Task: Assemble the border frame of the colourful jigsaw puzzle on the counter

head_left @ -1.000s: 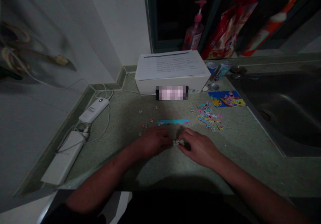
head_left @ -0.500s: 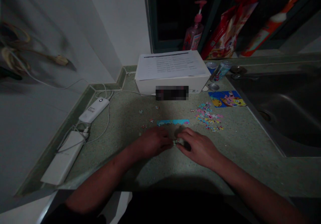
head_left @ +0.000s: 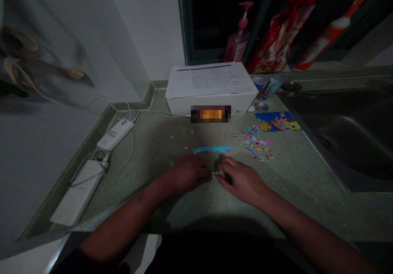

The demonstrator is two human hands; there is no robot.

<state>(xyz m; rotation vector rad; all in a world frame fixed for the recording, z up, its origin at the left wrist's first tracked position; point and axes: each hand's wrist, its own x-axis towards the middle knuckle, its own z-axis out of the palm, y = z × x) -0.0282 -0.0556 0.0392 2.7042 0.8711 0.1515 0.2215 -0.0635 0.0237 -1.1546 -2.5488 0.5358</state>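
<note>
Your one camera sits on your head and looks forward and down, close above the table (head_left: 294, 212). Your forearms rise from the bottom edge of the view, with your left hand (head_left: 187, 175) and right hand (head_left: 241, 180) meeting near its centre. The table's far corner lies beyond them, and a steel sink (head_left: 337, 135) runs along the right side.

The person wears a black top (head_left: 221, 255), its dark left sleeve (head_left: 92, 267) showing at the near edge of the view. The forearms (head_left: 123, 221) are bare and slim, tapering to a bare left hand (head_left: 187, 175) and a bare right hand (head_left: 242, 180), both shadowed in the dim light.
</note>
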